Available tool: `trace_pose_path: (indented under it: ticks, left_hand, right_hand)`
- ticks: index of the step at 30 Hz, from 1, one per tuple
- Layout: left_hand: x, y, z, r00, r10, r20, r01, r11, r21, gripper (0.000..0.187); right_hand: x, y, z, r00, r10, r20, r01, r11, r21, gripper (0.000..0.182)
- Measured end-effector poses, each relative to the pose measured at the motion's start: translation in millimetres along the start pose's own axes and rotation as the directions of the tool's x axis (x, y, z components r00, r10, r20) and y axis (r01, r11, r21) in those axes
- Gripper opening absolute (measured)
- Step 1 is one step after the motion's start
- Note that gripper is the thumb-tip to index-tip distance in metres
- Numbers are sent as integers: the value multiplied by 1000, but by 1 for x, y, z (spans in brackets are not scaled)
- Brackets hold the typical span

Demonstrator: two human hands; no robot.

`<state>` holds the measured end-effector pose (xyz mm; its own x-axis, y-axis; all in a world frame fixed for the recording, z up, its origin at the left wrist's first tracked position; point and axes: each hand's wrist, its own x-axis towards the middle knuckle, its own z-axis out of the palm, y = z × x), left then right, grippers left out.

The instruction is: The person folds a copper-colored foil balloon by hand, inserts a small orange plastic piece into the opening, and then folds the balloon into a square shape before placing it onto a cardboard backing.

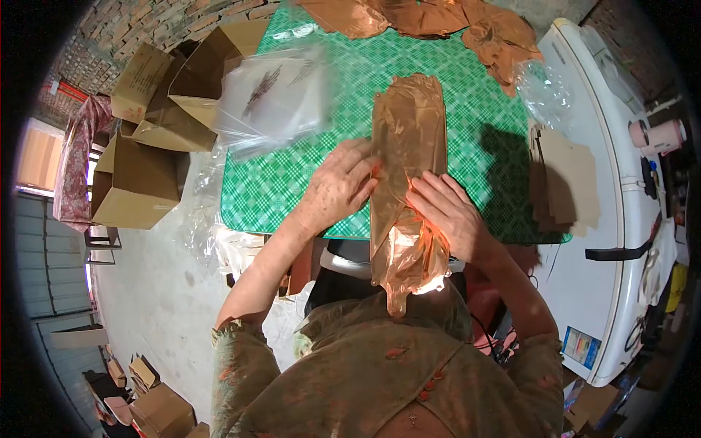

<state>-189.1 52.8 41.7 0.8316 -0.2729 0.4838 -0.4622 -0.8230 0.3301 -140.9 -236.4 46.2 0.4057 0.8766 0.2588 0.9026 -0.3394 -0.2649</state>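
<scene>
A flat, deflated copper-coloured foil balloon (409, 124), folded into a long strip, lies over the table's near edge. Its lower end, with a narrow tab, hangs towards my body. My left hand (337, 179) is closed at the strip's left edge, fingers bent and thumb against the foil. The left fingertips are partly hidden. Flat across the right side of the foil lies my right hand (449, 215), its fingers stretched out. Beneath the right fingers the foil is creased and shines orange.
More copper foil balloons (423, 18) lie at the far edge of the green checked table (292, 197). Clear plastic bags (274, 98) are stacked at left. Cardboard boxes (139, 182) stand beyond them. Brown card pieces (566, 179) rest on a white appliance (584, 292) at right.
</scene>
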Motion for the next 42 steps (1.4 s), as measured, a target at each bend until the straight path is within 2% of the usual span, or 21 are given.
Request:
trace_pose_path:
  ticks: [13, 16, 22, 28, 37, 42]
  left_hand:
    - [8, -1, 4, 1000, 29, 7, -29, 999, -39, 35]
    - [8, -1, 8, 1000, 30, -10, -30, 999, -11, 40]
    - [14, -1, 8, 993, 106, 58, -105, 994, -23, 54]
    - [15, -4, 12, 985, 134, 109, -124, 988, -89, 55]
    - [15, -5, 10, 982, 128, 142, -116, 989, -91, 55]
    - [14, -6, 11, 980, 126, 153, -114, 990, -89, 56]
  right_hand:
    - [2, 2, -3, 997, -44, 58, 44, 999, -7, 53]
    - [3, 1, -4, 997, -37, 61, 37, 999, 4, 52]
    - [2, 2, -3, 997, -34, 71, 33, 999, 19, 53]
    - [2, 2, -3, 996, -27, 90, 25, 1000, 16, 53]
    - [1, 1, -4, 998, -21, 55, 20, 1000, 14, 60]
    - [0, 5, 0, 994, -31, 103, 29, 999, 20, 59]
